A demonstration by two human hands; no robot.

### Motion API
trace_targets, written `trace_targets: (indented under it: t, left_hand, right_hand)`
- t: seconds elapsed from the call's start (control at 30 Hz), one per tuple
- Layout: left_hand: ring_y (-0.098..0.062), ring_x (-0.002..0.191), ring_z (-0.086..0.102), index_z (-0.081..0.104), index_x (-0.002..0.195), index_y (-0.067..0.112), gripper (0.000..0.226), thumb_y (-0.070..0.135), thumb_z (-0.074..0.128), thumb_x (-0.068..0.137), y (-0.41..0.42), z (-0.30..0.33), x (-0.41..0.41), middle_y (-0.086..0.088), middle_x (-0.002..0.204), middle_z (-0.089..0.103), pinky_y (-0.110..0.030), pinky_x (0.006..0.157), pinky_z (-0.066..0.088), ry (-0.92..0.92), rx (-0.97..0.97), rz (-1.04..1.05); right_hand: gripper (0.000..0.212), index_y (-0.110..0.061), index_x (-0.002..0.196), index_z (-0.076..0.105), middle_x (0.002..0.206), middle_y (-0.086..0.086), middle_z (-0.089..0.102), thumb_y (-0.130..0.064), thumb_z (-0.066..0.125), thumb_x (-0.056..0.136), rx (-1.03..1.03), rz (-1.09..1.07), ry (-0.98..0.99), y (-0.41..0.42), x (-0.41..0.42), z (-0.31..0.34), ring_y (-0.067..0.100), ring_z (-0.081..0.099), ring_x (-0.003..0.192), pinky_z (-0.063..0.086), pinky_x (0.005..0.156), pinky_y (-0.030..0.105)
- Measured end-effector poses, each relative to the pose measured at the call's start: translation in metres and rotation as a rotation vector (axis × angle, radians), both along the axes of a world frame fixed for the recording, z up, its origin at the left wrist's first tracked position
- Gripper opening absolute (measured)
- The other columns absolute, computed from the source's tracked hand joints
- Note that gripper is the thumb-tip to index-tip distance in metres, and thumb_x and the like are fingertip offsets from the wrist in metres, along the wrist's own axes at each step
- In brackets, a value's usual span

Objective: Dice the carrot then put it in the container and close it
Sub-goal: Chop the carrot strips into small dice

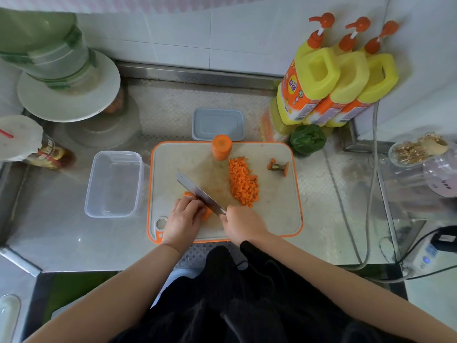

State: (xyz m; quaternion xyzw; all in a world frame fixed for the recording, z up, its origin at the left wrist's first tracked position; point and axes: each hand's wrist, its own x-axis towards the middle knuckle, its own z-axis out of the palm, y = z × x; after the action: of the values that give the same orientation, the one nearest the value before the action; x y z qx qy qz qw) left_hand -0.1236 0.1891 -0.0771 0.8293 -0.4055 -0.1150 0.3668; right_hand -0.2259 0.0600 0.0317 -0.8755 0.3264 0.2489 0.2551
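Head view: an orange carrot piece (207, 212) lies at the near left of the orange-rimmed cutting board (277, 214) on the steel worktop (61, 233), pinned under the curled left hand (184, 220). The right hand (243, 225) grips a steel knife (199, 193) slanting across it. Diced carrot (243, 181) is heaped mid-board; the clear plastic container (115, 184) sits just left.

A stainless steel counter (61, 238) carries an orange-rimmed cutting board (277, 219) at its middle, a clear container (115, 184) just left of it, a grey lid (218, 123) behind it, a green pepper (308, 139) and three yellow bottles (331, 78) at the back right.
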Motion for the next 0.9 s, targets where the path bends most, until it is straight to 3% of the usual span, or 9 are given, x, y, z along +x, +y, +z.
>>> trace_targets:
  t: [0.17, 0.47, 0.57, 0.73, 0.83, 0.9]
  left_hand:
    - [-0.025, 0.094, 0.053, 0.069, 0.094, 0.008, 0.032, 0.031, 0.048, 0.093, 0.001, -0.001, -0.002, -0.004, 0.101, 0.061, -0.036, 0.082, 0.047, 0.028, 0.018, 0.007]
    - [-0.022, 0.096, 0.051, 0.070, 0.095, 0.009, 0.028, 0.029, 0.050, 0.094, 0.000, -0.004, -0.005, -0.003, 0.102, 0.062, -0.031, 0.082, 0.044, 0.011, 0.005, 0.030]
    - [-0.022, 0.095, 0.051, 0.069, 0.095, 0.009, 0.025, 0.028, 0.052, 0.094, 0.002, -0.004, -0.004, -0.003, 0.102, 0.062, -0.029, 0.083, 0.043, 0.003, -0.016, 0.021]
    - [-0.021, 0.093, 0.052, 0.069, 0.092, 0.009, 0.026, 0.028, 0.052, 0.093, 0.002, 0.000, -0.003, -0.001, 0.099, 0.062, -0.028, 0.083, 0.043, 0.014, -0.008, 0.011]
    - [-0.021, 0.093, 0.053, 0.069, 0.091, 0.010, 0.026, 0.028, 0.051, 0.092, 0.002, 0.003, -0.001, 0.001, 0.097, 0.062, -0.028, 0.082, 0.044, 0.040, -0.001, 0.015]
    - [-0.020, 0.092, 0.053, 0.069, 0.090, 0.011, 0.026, 0.028, 0.050, 0.091, 0.002, 0.004, -0.001, 0.001, 0.097, 0.062, -0.029, 0.082, 0.043, 0.057, 0.002, 0.013]
  right_hand:
    - [0.021, -0.010, 0.102, 0.058, 0.075, 0.002, 0.048, -0.024, 0.042, 0.101, -0.030, 0.021, 0.041, 0.002, 0.005, 0.002, 0.025, 0.051, 0.072, 0.039, 0.060, 0.032]
    - [0.012, -0.011, 0.085, 0.052, 0.071, 0.002, 0.048, -0.008, 0.046, 0.095, -0.006, 0.030, 0.120, 0.003, 0.020, -0.007, 0.024, 0.051, 0.069, 0.033, 0.048, 0.028]
    - [0.013, -0.009, 0.095, 0.059, 0.090, 0.009, 0.063, -0.010, 0.046, 0.096, 0.004, -0.001, 0.114, 0.008, 0.016, -0.015, 0.026, 0.054, 0.074, 0.038, 0.058, 0.030]
    - [0.019, -0.009, 0.106, 0.059, 0.099, 0.011, 0.064, -0.019, 0.046, 0.098, 0.058, -0.078, 0.095, 0.006, 0.010, -0.024, 0.030, 0.061, 0.090, 0.039, 0.065, 0.031]
    - [0.031, -0.006, 0.103, 0.059, 0.094, 0.012, 0.063, -0.033, 0.044, 0.100, 0.140, -0.111, 0.078, -0.007, 0.012, -0.024, 0.031, 0.061, 0.088, 0.040, 0.063, 0.031]
    - [0.034, -0.006, 0.093, 0.057, 0.078, 0.007, 0.057, -0.037, 0.044, 0.100, 0.172, -0.097, 0.066, -0.013, 0.012, -0.024, 0.028, 0.057, 0.076, 0.034, 0.053, 0.029]
